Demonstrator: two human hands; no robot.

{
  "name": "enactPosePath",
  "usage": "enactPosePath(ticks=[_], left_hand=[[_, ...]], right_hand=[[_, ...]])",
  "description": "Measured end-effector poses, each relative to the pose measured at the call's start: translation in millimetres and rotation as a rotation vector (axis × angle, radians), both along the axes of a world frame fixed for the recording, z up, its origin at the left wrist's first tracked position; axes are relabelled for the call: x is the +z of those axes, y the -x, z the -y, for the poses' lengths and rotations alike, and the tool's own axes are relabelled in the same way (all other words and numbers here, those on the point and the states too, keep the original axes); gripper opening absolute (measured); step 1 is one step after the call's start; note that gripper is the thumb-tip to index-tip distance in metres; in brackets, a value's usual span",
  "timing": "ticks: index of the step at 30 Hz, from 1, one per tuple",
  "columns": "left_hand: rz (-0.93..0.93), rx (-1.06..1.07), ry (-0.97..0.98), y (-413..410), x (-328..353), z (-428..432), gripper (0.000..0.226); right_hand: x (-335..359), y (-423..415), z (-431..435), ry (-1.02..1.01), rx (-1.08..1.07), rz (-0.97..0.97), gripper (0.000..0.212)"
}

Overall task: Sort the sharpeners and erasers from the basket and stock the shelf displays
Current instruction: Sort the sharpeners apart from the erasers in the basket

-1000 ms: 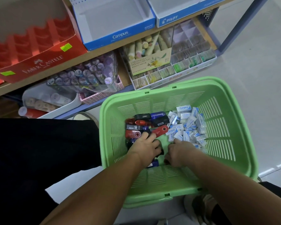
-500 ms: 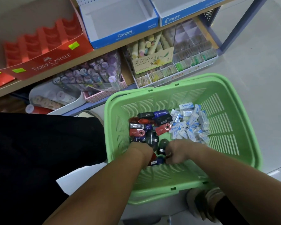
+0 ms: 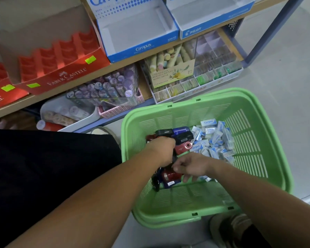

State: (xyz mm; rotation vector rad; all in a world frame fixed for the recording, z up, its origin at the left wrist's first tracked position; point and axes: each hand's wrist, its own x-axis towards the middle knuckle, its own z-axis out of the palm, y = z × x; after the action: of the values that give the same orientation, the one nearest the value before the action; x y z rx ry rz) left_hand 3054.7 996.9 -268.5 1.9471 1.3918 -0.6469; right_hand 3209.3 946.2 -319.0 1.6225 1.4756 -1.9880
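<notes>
Inside the green slotted plastic basket point(image 3: 213, 93), the left hand point(image 3: 161, 149) is reaching into the pile of red, blue and black plastic sharpeners point(image 3: 183, 135), its fingers curled out of sight, so I cannot tell its hold. The right hand point(image 3: 191, 166) is pinching a dark red sharpener point(image 3: 169, 175). At two o'clock from the hands, white-and-blue wrapped erasers point(image 3: 215, 138) are lying heaped.

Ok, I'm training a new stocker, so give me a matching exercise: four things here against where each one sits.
Things: 1 sharpeners; 2 erasers; 3 Campus box; 4 Faber-Castell tray.
Places: A right side of the basket; B red, left end of the shelf; C left side of the basket; D blue, next to the Pilot box.
Pairs: 1-C; 2-A; 3-D; 4-B.
</notes>
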Motion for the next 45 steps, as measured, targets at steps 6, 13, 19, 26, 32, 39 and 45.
enactPosePath(ticks=[6,13,19,26,32,39,45], left_hand=[[0.187,-0.116,-0.236,7,-26,-11,0.034],[0.132,-0.423,-0.226,-29,-65,-25,0.081],[-0.047,-0.702,-0.479,-30,-75,-15,0.078],[-0.029,-0.638,-0.321,-12,-79,-13,0.063],[-0.06,-0.443,-0.235,-14,-54,-16,0.058],[-0.217,-0.456,-0.158,14,-32,-15,0.049],[-0.255,-0.421,-0.065,19,-17,-7,0.052]], right_hand=[[-9,-4,-14,-0.233,-0.221,0.146,0.025],[-11,-32,-22,-0.28,-0.354,0.248,0.018],[-21,-37,-10,-0.219,-0.261,0.367,0.01],[-26,-20,-1,-0.049,-0.179,0.276,0.02],[-23,-10,3,0.096,-0.155,0.154,0.023],[3,1,2,0.244,-0.293,-0.01,0.023],[-6,15,8,0.243,-0.331,-0.055,0.032]])
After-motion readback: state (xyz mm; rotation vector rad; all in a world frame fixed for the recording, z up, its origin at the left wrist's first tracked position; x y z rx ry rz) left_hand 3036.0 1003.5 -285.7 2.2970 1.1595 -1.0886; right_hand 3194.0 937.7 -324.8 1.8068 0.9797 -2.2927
